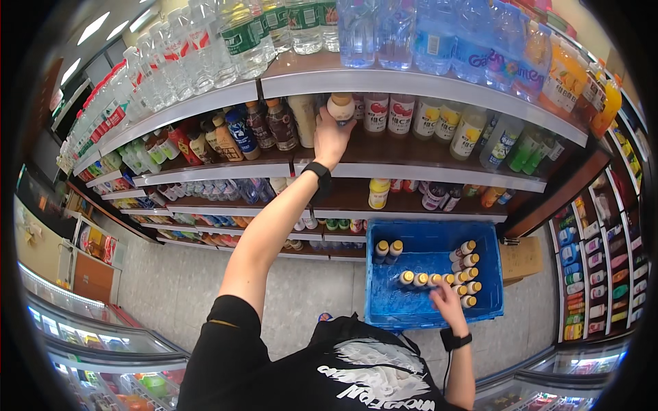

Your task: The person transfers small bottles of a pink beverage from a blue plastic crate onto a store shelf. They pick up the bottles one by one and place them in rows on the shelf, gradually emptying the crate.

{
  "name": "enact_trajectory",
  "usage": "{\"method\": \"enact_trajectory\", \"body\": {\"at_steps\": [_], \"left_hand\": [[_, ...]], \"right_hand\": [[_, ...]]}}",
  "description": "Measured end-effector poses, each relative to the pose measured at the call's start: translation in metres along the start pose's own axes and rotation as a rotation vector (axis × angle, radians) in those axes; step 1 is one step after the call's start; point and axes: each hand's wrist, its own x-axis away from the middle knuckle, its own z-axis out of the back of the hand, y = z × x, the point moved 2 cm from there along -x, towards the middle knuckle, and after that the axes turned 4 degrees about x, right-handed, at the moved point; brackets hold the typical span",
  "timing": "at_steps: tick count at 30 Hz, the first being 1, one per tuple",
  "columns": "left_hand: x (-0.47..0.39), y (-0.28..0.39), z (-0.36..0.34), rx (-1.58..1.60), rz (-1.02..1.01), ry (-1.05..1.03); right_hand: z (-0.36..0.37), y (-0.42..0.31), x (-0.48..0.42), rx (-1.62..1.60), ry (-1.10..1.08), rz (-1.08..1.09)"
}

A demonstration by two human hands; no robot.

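My left hand (331, 136) is stretched out to the shelf below the top one. It is closed around a small pale bottle (341, 109) with a tan cap, upright between a row of cream bottles and a row of vitamin drink bottles (376, 113). Over the blue plastic crate (383, 311) is my right hand (448, 303), slightly blurred. Its fingertips overlap a yellow-capped bottle (435, 279) in the middle row, and I cannot tell whether they grip it. Several similar bottles (469, 260) stand along the crate's right side, and two more (388, 248) are at its far left.
Large water bottles (437, 41) line the top shelf, whose pale front edge (411, 79) overhangs my left hand. Lower shelves (344, 198) hold more drinks. A cardboard box (524, 259) sits right of the crate. Glass-topped freezers (113, 339) stand behind me on both sides.
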Motion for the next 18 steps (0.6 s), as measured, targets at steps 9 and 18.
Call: {"method": "enact_trajectory", "body": {"at_steps": [9,18], "left_hand": [[-0.066,-0.041,-0.054,-0.081,0.152,0.067],[-0.070,-0.063,-0.080,-0.047,0.113,0.130]], "right_hand": [[0.023,0.175,0.129,-0.512,0.499,-0.503],[0.021,0.198,0.137,-0.551,0.517,-0.545]]}}
